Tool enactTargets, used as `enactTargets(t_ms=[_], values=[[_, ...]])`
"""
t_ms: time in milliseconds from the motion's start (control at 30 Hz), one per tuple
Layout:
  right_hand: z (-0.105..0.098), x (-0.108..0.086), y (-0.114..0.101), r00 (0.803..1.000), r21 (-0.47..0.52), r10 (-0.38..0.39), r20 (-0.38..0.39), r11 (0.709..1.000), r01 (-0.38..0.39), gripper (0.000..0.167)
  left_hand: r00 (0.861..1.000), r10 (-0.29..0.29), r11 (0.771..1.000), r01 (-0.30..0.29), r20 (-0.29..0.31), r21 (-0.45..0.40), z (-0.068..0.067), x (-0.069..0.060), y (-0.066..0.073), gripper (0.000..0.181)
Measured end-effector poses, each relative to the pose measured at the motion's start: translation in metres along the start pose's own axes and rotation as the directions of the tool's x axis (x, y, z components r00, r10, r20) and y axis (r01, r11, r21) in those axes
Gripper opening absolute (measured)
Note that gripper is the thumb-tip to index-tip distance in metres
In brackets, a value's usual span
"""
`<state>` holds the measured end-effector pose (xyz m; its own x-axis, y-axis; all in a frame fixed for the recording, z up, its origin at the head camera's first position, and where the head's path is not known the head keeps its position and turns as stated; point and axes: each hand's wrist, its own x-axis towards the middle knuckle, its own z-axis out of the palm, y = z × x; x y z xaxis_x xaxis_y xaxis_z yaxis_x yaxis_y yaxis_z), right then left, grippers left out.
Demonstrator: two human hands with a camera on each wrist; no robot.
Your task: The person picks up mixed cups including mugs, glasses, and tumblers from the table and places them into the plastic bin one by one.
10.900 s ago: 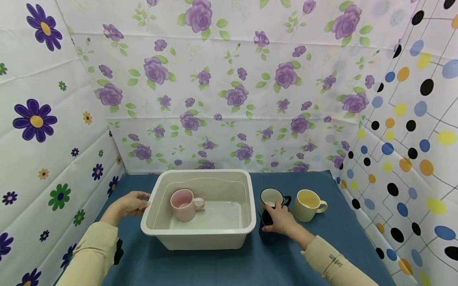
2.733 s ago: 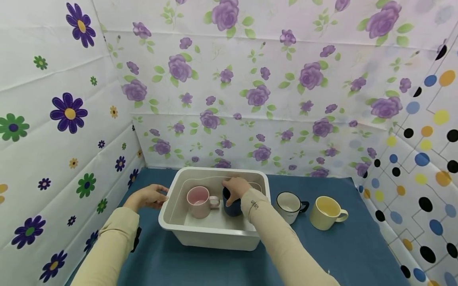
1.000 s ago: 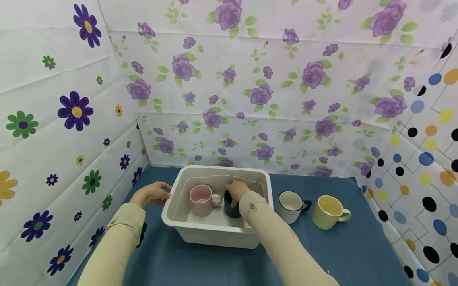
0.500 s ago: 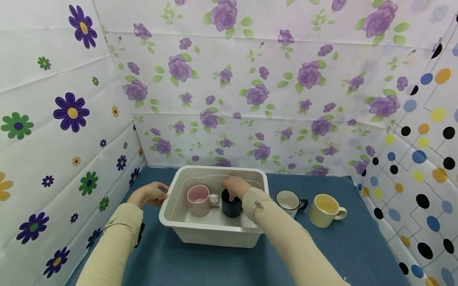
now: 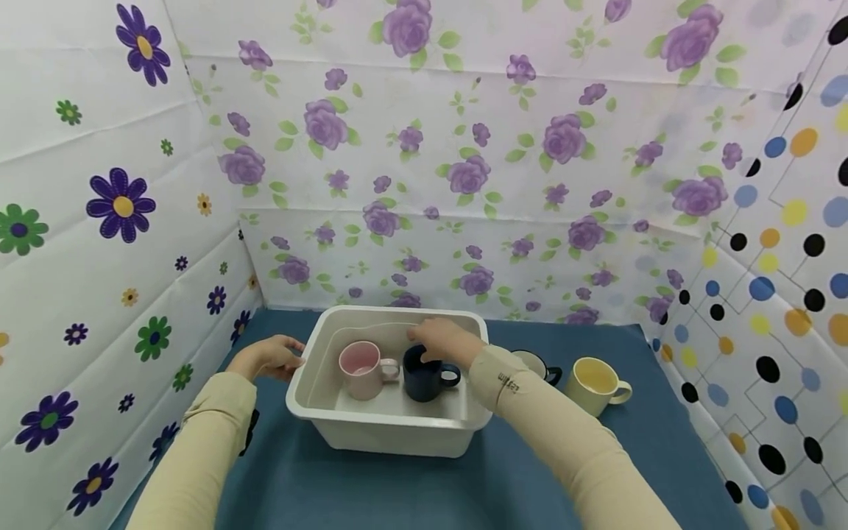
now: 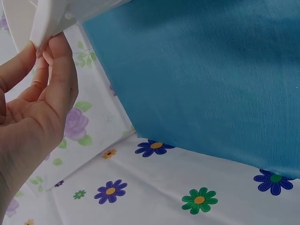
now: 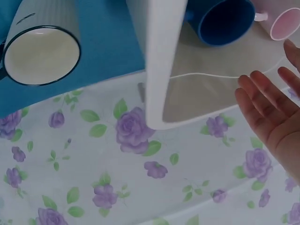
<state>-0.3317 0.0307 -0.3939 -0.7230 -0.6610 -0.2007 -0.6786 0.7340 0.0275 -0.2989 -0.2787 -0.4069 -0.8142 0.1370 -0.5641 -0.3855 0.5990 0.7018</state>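
Right hand has risen off the navy mug — handle now visible.

2 mugs sit in the tub — 2 more mugs right of it, on the tabletop.

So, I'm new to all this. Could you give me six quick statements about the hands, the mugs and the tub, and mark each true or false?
1. The left hand pinches the edge of the white tub. True.
2. The pink mug and the dark blue mug are inside the tub. True.
3. The pink mug lies on its side. False: it stands upright.
4. The right hand has its fingers open and grips nothing. True.
5. Every mug is in the tub. False: the yellow mug and the white mug stand outside it on the blue cloth.
6. In the head view, the dark blue mug is left of the pink mug. False: it is to the right.
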Motion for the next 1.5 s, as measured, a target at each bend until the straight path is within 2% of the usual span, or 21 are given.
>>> enactTargets(t_ms=[133, 200, 300, 500, 700, 833, 967, 1233, 1400, 1500], values=[[-0.002, -0.007, 0.000, 0.999, -0.018, -0.045, -0.017, 0.999, 0.045, 0.035, 1.000, -0.007, 0.999, 0.008, 0.025, -0.038, -0.006, 0.003, -0.004, 0.044], [-0.003, -0.011, -0.002, 0.999, -0.020, -0.054, 0.000, 0.998, 0.054, 0.037, 0.998, 0.005, 0.998, 0.000, 0.061, -0.068, -0.011, 0.009, -0.010, 0.044], [-0.004, -0.019, -0.005, 0.998, -0.016, -0.052, 0.025, 0.998, 0.053, 0.040, 0.996, 0.016, 0.997, -0.010, 0.089, -0.075, -0.013, 0.013, -0.012, 0.046], [-0.005, -0.036, -0.007, 0.998, -0.008, -0.061, -0.022, 0.998, 0.061, 0.040, 0.999, -0.010, 0.999, 0.012, 0.041, -0.041, 0.000, 0.001, 0.005, 0.043], [-0.007, -0.047, -0.006, 0.984, 0.017, -0.134, -0.119, 0.990, 0.137, 0.023, 1.000, -0.015, 0.999, 0.015, 0.021, -0.036, 0.004, -0.001, 0.003, 0.040], [-0.006, -0.055, -0.001, 0.955, 0.042, -0.203, -0.215, 0.975, 0.217, 0.015, 1.000, -0.006, 1.000, 0.006, 0.016, -0.027, 0.005, -0.002, 0.003, 0.039], [-0.008, -0.066, 0.007, 0.916, 0.070, -0.249, -0.314, 0.956, 0.283, 0.013, 1.000, 0.007, 1.000, -0.006, 0.021, -0.028, 0.003, -0.002, 0.004, 0.040], [-0.015, -0.086, 0.016, 0.875, 0.145, -0.235, -0.423, 0.936, 0.322, 0.014, 0.999, -0.032, 0.999, 0.032, -0.005, -0.002, 0.000, -0.001, 0.006, 0.039], [-0.012, -0.098, 0.019, 0.829, 0.144, -0.218, -0.516, 0.931, 0.335, 0.016, 0.999, -0.041, 0.999, 0.041, -0.014, -0.013, 0.001, -0.001, 0.006, 0.039], [-0.006, -0.106, 0.020, 0.808, 0.146, -0.194, -0.556, 0.934, 0.325, 0.017, 1.000, -0.027, 1.000, 0.027, -0.012, -0.003, 0.002, -0.002, 0.004, 0.040]])
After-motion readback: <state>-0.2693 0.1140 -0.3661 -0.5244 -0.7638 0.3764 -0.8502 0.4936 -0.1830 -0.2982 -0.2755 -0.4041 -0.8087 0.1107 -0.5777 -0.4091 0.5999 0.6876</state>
